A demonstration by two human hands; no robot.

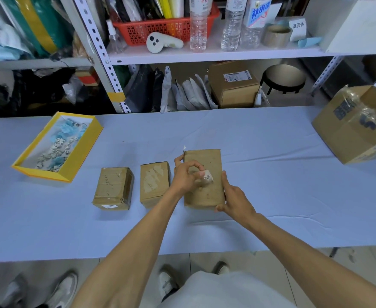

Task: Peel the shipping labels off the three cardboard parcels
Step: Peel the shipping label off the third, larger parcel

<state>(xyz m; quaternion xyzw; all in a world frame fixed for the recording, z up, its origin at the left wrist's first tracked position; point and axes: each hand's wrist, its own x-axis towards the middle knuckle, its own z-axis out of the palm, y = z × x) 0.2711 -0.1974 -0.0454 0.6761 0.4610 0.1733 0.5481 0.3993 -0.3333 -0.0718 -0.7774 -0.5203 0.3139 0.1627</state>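
Note:
Three brown cardboard parcels stand in a row on the blue table. The left parcel [114,187] has a small white sticker on its near side. The middle parcel [154,183] shows pale torn patches on top. Over the right, largest parcel [207,161], my left hand [186,177] pinches a crumpled white label scrap [208,177] with a barcode on it. My right hand [232,196] holds this parcel's right near edge, its thumb at the near corner. A small white shred sticks up at the parcel's far left corner.
A yellow-rimmed tray [71,170] with several crumpled blue and white paper scraps lies at the left. A large taped cardboard box [356,127] sits at the table's right edge. Shelves with bottles, a red basket and another box stand behind.

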